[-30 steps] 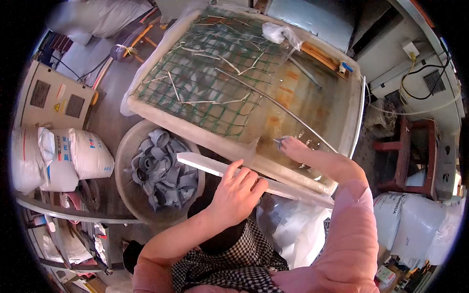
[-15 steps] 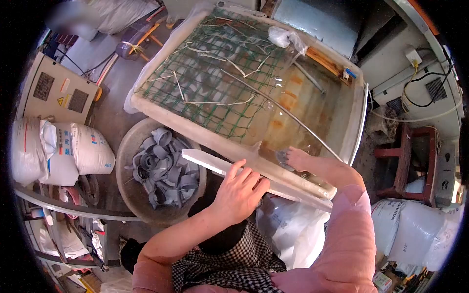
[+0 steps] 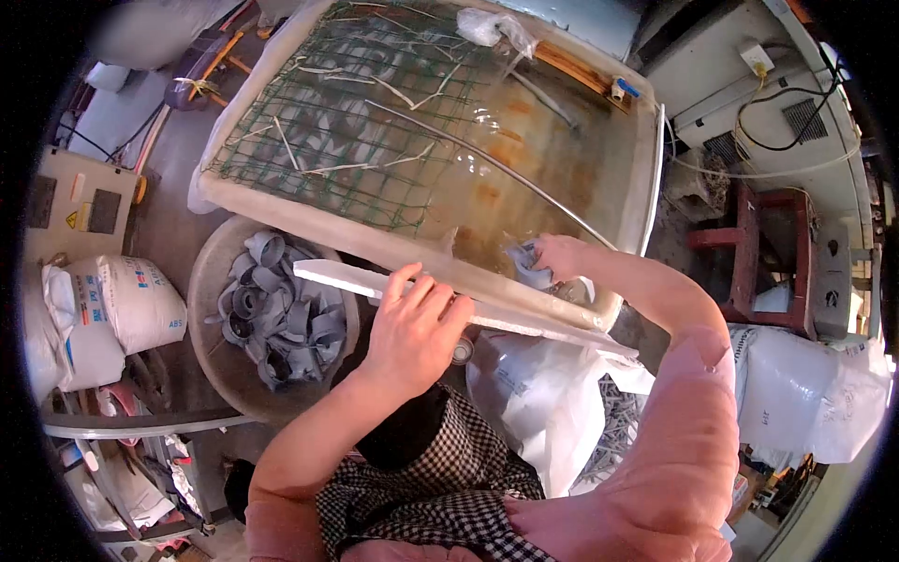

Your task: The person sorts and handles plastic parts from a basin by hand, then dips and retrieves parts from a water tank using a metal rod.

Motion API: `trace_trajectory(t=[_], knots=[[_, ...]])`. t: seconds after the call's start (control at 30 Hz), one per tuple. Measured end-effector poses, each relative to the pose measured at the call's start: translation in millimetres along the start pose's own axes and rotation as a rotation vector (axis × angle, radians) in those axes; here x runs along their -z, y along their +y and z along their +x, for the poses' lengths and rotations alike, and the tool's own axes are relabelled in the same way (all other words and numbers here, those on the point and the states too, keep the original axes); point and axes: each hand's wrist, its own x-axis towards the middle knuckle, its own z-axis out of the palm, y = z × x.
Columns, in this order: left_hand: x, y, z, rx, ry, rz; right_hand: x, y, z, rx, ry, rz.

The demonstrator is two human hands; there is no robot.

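My left hand (image 3: 414, 323) rests on the long white board (image 3: 524, 319) along the tank's near side, its fingers curled over the upper edge. At the near right corner of the water tank (image 3: 365, 229), my right hand (image 3: 560, 257) grips a grey plastic piece (image 3: 527, 268) at the water; the fingertips are partly hidden. A green net (image 3: 328, 140) with pale strips covers the left part of the tank, and grey shapes show dimly under it. A thin metal rod (image 3: 487, 159) lies slantwise across the tank.
A round tub (image 3: 208, 351) holding several grey curved plastic parts (image 3: 281, 309) stands left of the board. White sacks (image 3: 140, 300) are at the left, more sacks (image 3: 805, 389) at the right. A white plastic bag (image 3: 538, 393) lies below the board. A dark red frame (image 3: 744, 244) stands right.
My right hand has come up a little at the tank corner, and the grey piece now shows more clearly. My left hand stays on the board. The whole view has shifted.
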Motion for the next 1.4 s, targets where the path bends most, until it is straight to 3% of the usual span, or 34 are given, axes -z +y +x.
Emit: trace_trajectory(t=[0.1,0.2,0.37,0.43,0.63,0.73,0.97,1.2,1.33,1.4], knots=[[-0.4,-0.7,-0.3,0.006,-0.023,0.009,68.9,-22.8,-11.7,-0.149,-0.171,0.05],[-0.1,-0.2,0.1,0.007,-0.033,0.011,85.5,-12.0,-18.6,-0.295,-0.092,0.274],[1.0,-0.2,-0.1,0.004,-0.032,0.012,103.1,-15.9,-11.0,-0.286,-0.118,0.216],[1.3,0.7,-2.0,0.003,-0.015,0.003,114.4,-17.7,-6.0,-0.471,0.034,0.311],[0.3,-0.1,-2.5,0.007,-0.024,0.013,95.0,-13.6,33.3,-0.627,0.351,0.224],[-0.5,-2.9,-3.6,0.02,-0.053,0.025,94.6,-17.1,52.0,-0.78,0.221,0.367],[0.4,-6.1,-6.0,0.034,-0.025,0.008,107.6,-10.6,43.2,-0.832,0.571,0.27],[-1.8,-2.8,-1.6,0.006,-0.019,0.001,40.4,-19.0,55.9,-1.015,0.207,0.268],[-0.9,-3.0,-0.4,0.021,-0.037,0.004,-21.1,-1.4,88.6,-0.921,0.216,0.162],[-1.4,-6.2,-0.3,0.046,-0.027,0.019,-50.6,21.9,114.7,-1.189,0.405,0.592]])
